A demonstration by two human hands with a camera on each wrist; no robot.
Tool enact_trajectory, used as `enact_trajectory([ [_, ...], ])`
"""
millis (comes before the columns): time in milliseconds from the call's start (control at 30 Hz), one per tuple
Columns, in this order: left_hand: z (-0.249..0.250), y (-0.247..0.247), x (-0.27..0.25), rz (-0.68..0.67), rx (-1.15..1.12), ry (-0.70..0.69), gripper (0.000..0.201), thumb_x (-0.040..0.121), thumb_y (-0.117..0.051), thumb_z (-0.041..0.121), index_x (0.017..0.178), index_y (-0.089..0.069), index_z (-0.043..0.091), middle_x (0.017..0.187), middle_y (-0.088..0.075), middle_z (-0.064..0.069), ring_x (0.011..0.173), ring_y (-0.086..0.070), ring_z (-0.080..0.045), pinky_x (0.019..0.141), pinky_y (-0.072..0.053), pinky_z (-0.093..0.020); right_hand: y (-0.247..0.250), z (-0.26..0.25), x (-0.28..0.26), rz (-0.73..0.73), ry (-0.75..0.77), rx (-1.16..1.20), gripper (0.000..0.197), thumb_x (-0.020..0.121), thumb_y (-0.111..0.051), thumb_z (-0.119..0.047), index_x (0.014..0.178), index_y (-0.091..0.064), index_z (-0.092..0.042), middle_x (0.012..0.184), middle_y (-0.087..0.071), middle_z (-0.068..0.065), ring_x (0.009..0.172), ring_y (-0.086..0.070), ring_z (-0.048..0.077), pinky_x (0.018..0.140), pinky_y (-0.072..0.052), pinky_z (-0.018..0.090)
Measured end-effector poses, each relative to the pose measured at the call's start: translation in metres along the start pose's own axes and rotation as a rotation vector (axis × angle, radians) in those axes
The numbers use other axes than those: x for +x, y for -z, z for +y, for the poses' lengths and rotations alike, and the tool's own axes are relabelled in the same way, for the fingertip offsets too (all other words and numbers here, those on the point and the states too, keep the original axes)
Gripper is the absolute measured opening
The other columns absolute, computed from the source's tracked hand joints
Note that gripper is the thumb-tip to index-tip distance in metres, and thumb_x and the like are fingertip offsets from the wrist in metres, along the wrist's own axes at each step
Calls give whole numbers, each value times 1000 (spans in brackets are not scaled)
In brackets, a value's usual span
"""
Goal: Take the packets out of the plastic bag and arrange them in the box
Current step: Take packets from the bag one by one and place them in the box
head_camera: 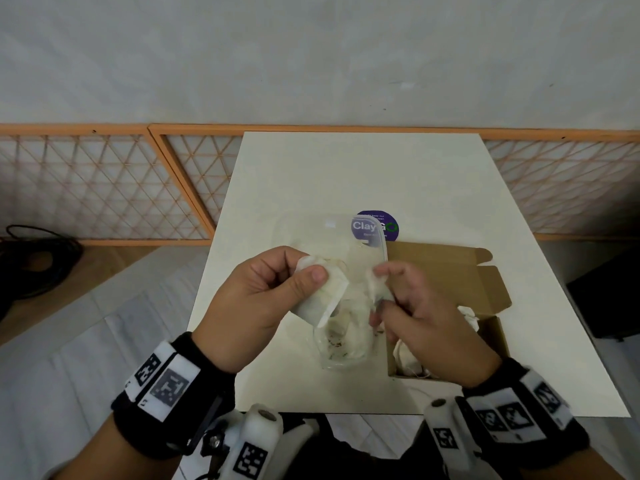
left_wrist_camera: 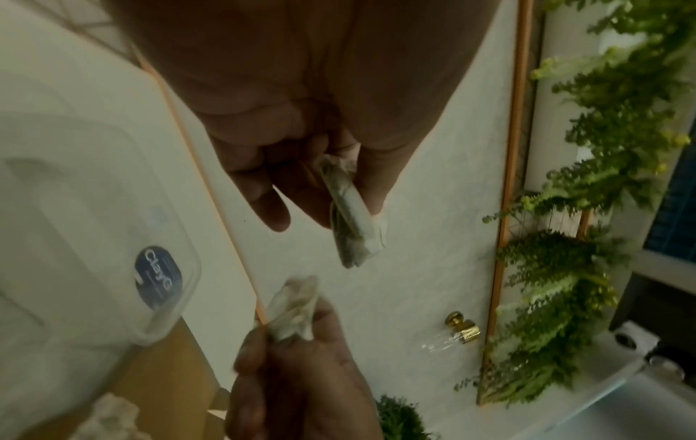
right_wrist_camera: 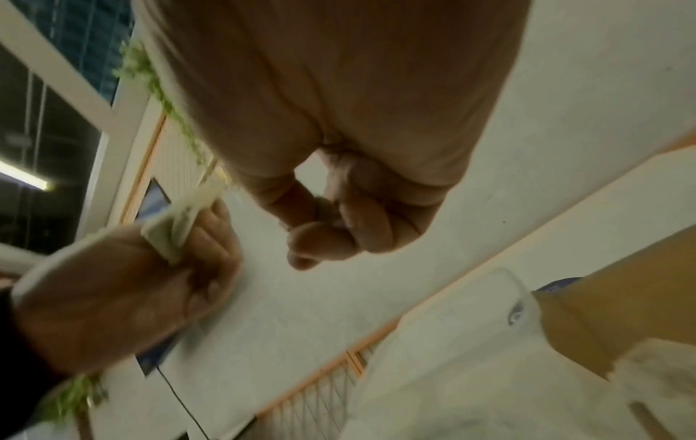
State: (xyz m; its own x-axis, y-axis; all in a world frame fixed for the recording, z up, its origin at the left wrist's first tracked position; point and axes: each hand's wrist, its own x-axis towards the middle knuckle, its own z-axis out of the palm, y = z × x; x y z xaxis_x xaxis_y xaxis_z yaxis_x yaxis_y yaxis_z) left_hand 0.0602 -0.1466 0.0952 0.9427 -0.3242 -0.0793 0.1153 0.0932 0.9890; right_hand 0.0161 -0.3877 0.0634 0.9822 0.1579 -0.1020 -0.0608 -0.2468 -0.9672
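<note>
Two small white paper packets held up above the table (head_camera: 346,174), one in each hand. Left hand (head_camera: 258,306) pinching a flat packet (head_camera: 322,296) between thumb and curled fingers; in the left wrist view it looks folded, pale, a little greenish inside. Right hand (head_camera: 429,327) grasping a second packet (head_camera: 377,284), crumpled, between thumb and fingertips. Both packets apart, not touching each other.

Below the hands, a clear plastic bag (head_camera: 341,344) on the table, with brown crumbs inside; how many packets remain in it cannot be told. To the right, one open cardboard box (head_camera: 450,271), flaps spread, with white packets (head_camera: 408,365) already inside, partly hidden by the right hand; number not countable. One transparent lid or tray (head_camera: 329,233) behind the bag, partly over a round purple sticker (head_camera: 384,226) with "Clay" on it. Orange lattice panels (head_camera: 104,181) along the wall, black cables (head_camera: 38,258) on the floor at left.
</note>
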Motion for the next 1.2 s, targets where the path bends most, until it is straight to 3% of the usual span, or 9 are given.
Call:
enact_trajectory([
  [67,1,-2,-1,-18,-30,4,26,91,-74,27,92,-68,2,101,-66,-39,90,-66,-52,86,-49,-53,3,-14,-4,19,26,46,49,105,-47,-2,127,-63,-43,85,-69,6,63,-57,22,67,-52,40],
  [167,5,-5,0,-52,-69,-14,30,92,-74,28,93,-66,-1,94,-69,-34,86,-67,-40,84,-51,-49,4,-28,-5,43,30,110,48,102,-43,3,107,-78,-29,85,-65,-1,63,-55,18,61,-45,27],
  [267,10,-9,0,-55,-41,-65,21,97,-69,15,91,-63,-5,88,-72,-28,83,-70,-35,78,-55,-39,0,-40,-1,36,-3,235,28,96,-49,-18,102,-77,-14,85,-65,-3,65,-51,16,54,-37,23],
  [400,13,-14,0,-35,68,-166,11,92,-74,13,90,-70,3,84,-72,-20,75,-67,-30,71,-57,-34,-5,-50,7,-13,-62,407,39,91,-71,-48,95,-74,-8,83,-60,6,59,-48,12,50,-30,24],
  [533,11,-11,0,-40,172,-219,13,89,-76,25,92,-74,12,84,-71,-20,77,-63,-45,72,-55,-51,-6,-57,10,-31,-50,510,12,82,-74,-30,80,-74,-19,70,-50,6,55,-42,11,47,-27,22],
  [633,11,-6,2,-22,291,-250,18,86,-74,37,93,-75,20,84,-73,-11,78,-65,-40,75,-56,-55,3,-59,11,3,-34,501,7,85,-75,-20,81,-73,-15,69,-48,7,55,-43,13,46,-27,20],
  [867,13,-4,0,-42,469,-242,3,92,-76,27,89,-75,28,86,-76,7,80,-69,-14,75,-53,-22,29,-66,16,44,-23,431,9,88,-66,-20,81,-70,-14,79,-49,17,61,-42,19,54,-20,34],
  [1033,10,-11,-5,-135,478,-197,2,90,-74,28,88,-75,28,85,-75,6,80,-70,-16,76,-56,-29,35,-66,26,65,-30,645,13,89,-62,-18,76,-64,-14,77,-57,4,59,-46,14,56,-18,33],
  [1200,6,-14,-9,-191,400,-209,7,91,-78,25,88,-74,21,90,-72,5,83,-69,-17,81,-53,-24,43,-58,39,195,-60,663,19,98,-59,-13,80,-64,-15,79,-59,3,60,-45,15,55,-20,31],
])
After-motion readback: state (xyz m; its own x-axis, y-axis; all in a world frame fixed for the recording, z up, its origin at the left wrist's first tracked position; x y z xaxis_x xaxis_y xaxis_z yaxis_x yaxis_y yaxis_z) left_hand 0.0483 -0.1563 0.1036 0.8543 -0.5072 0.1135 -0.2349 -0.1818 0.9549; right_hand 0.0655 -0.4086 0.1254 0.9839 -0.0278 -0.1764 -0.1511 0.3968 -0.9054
